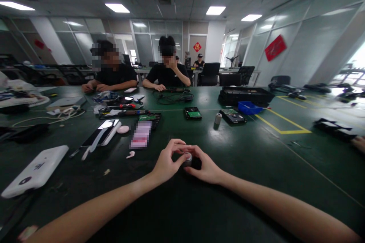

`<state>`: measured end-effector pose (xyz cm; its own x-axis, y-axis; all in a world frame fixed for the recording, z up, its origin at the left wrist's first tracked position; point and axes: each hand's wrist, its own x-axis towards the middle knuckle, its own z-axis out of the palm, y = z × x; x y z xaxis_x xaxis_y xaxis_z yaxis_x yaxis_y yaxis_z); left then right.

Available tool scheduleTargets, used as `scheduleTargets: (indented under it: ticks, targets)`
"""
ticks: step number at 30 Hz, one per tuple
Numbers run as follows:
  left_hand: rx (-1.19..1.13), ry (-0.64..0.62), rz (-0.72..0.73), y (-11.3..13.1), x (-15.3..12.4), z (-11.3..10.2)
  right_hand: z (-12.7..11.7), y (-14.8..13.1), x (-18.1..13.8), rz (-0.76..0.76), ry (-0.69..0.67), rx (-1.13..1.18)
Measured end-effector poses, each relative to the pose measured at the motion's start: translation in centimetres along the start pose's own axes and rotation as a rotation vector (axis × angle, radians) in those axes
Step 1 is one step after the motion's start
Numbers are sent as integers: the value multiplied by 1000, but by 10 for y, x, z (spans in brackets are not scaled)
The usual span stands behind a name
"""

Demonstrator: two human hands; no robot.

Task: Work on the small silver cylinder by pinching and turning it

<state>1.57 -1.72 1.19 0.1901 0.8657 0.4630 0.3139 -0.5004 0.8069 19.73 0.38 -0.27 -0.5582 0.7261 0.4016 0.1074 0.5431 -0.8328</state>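
A small grey metal cylinder [188, 160] stands upright on the green table, enclosed by my two hands. My left hand [168, 162] curls about its left and far side, with the thumb against its upper part. From the other side, my right hand [207, 166] bends round it, its thumb at the cylinder's lower near edge. The fingertips of both hands meet just beyond it. Part of the cylinder is hidden by the fingers, and I cannot make out its exact kind. Farther off stands a similar cylinder [218, 118].
Hard drives [192, 113] [233, 116] lie ahead, near a blue tray [249, 108] and a black case [245, 95]. On the left are a phone [141, 134], an earbud [130, 155], a white device [35, 171] and cables. Two people sit opposite; another person's hand [358, 143] shows at far right.
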Motion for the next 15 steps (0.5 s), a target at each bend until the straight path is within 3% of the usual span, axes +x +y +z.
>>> scheduleTargets:
  ticks: [4, 9, 13, 15]
  targets:
    - [3, -19, -70, -9, -11, 7, -5, -2, -3, -86, 151, 208]
    - [25, -106, -116, -12, -13, 8, -8, -4, -4, -99, 14, 267]
    - [47, -121, -137, -11, -11, 6, -6, 4, -2, -130, 304, 297]
    - [39, -131, -142, -12, -11, 6, -6, 6, -3, -128, 367, 286]
